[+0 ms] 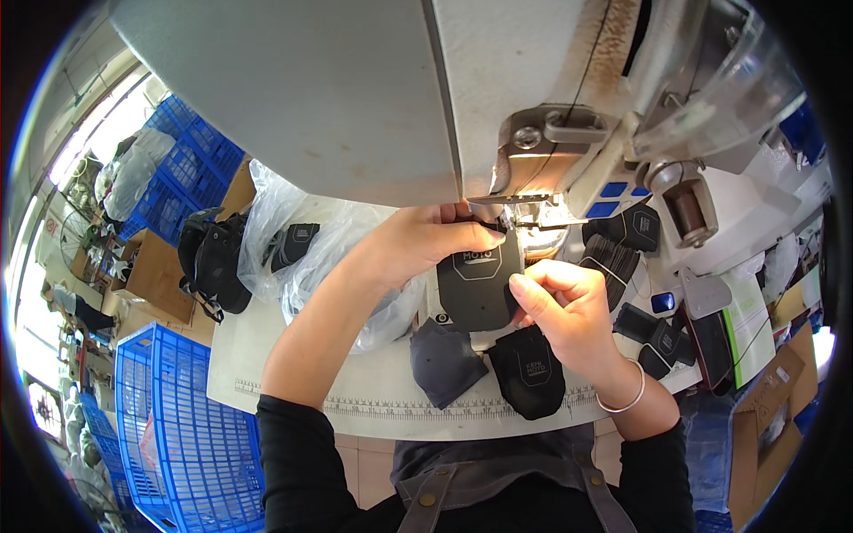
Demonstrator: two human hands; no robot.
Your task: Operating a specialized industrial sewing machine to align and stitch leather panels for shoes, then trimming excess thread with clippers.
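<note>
A black fabric piece with a pale printed outline lies under the lit needle area of a sewing machine. My left hand presses on its far left part, thumb stretched toward the needle and the other fingers partly hidden behind. With thumb and fingers pinched together, my right hand grips the piece's right edge. Closer to me on the table lie a dark grey fabric piece and another black printed piece. The stitching point itself is hard to make out in the glare.
Clear plastic bags and a black bag lie to the left. A blue crate stands beside the white table. On the right are a stack of black pieces, a black phone-like slab and a cardboard box.
</note>
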